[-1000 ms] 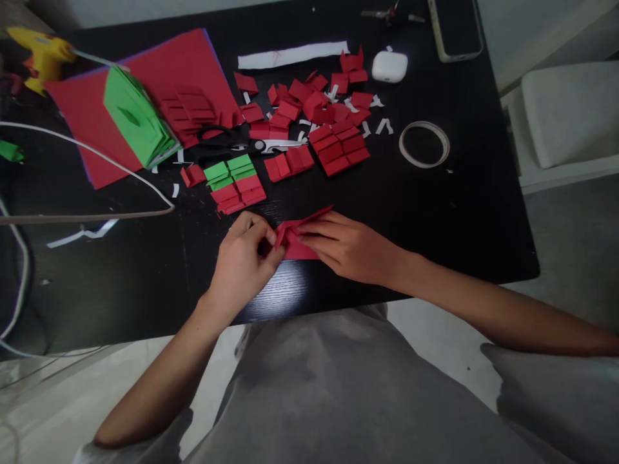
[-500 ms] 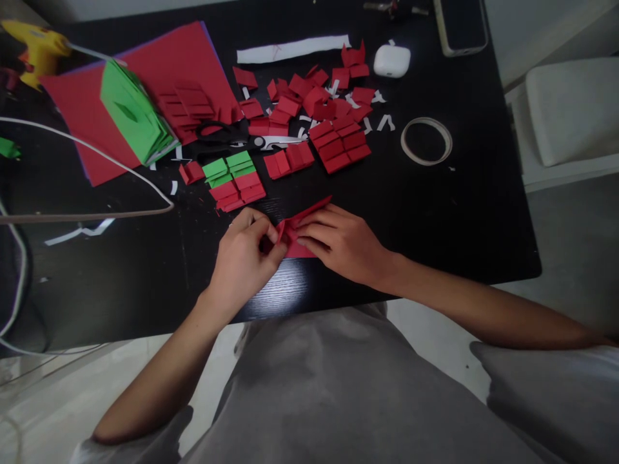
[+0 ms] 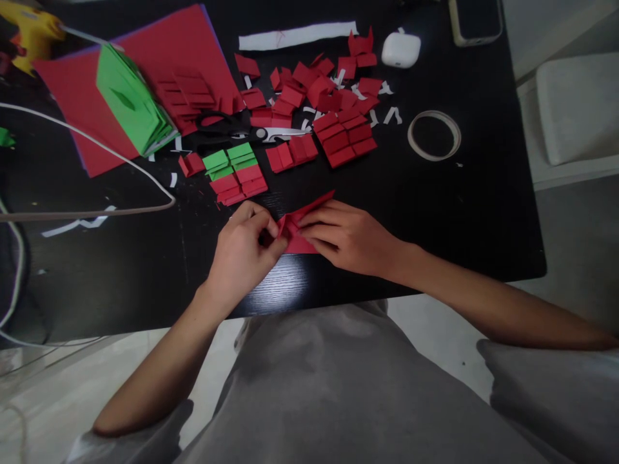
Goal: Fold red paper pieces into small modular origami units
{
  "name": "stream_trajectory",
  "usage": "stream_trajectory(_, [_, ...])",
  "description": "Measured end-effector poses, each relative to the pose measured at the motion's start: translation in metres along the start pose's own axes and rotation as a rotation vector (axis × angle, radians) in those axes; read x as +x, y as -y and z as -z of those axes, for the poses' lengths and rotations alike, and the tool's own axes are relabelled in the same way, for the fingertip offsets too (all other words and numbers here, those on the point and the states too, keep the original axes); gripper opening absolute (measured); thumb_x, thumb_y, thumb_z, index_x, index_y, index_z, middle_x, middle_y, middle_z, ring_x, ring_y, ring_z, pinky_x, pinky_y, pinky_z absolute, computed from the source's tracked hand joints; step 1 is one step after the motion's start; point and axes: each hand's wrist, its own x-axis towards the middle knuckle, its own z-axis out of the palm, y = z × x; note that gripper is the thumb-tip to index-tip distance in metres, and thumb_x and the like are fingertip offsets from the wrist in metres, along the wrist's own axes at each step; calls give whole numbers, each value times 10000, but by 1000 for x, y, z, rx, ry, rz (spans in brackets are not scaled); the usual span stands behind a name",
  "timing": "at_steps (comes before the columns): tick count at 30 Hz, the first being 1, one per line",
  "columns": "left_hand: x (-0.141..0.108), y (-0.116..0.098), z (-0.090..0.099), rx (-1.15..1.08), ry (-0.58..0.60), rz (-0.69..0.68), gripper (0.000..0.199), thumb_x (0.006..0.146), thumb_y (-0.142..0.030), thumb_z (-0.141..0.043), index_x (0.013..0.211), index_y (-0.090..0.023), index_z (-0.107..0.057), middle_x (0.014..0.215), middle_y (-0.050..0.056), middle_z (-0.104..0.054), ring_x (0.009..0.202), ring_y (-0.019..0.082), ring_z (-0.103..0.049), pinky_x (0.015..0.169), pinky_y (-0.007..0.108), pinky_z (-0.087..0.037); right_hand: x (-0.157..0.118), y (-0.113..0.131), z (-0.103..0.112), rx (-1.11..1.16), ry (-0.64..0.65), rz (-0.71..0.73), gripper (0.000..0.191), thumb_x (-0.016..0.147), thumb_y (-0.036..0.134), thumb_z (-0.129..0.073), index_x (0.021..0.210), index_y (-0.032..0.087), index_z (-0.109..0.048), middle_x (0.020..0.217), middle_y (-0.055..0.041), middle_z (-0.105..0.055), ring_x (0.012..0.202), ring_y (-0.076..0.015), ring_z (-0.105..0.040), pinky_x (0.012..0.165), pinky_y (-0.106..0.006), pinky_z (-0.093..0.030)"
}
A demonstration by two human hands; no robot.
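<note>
A red paper sheet (image 3: 300,245) lies near the front of the black table, with its far edge folded up. My left hand (image 3: 245,248) is closed, pinching the paper's left end between thumb and fingertips. My right hand (image 3: 355,238) lies over the right part, its fingers extended and pressing along the fold. Just beyond my hands sit a block of green and red folded paper pieces (image 3: 235,173), a short row of red folded pieces (image 3: 291,153) and a larger red block (image 3: 344,138).
Black-handled scissors (image 3: 261,134) lie among loose red pieces (image 3: 316,87) and white scraps. A tape roll (image 3: 434,135), a white earbud case (image 3: 401,49) and a phone (image 3: 476,22) are to the right. Left are green folded paper (image 3: 130,103), red sheets (image 3: 193,38), a yellow glue gun (image 3: 33,38) and a white cable (image 3: 97,142).
The view has shifted slightly, so the table items appear a little higher. My hands keep nearly the same hold on the red paper.
</note>
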Motion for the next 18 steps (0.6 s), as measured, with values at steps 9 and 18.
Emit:
stream_trajectory(9, [0, 0, 1, -1, 8, -3, 178, 833, -136, -695, 726, -201, -568, 882, 12, -586, 771, 156, -571, 654, 291, -458, 2, -2, 9, -75, 132, 116, 291, 1025, 89, -498, 1153, 78, -759, 1187, -152, -758, 1109, -254, -689, 1018, -437, -609])
stream_trajectory(18, [-1, 0, 1, 1, 16, 12, 165, 828, -138, -691, 726, -199, -577, 922, 23, -615, 804, 162, -591, 687, 296, -483, 1, -2, 12, -73, 144, 119, 293, 1026, 99, -494, 1130, 105, -768, 1224, -131, -763, 1155, -248, -699, 1054, -451, -608])
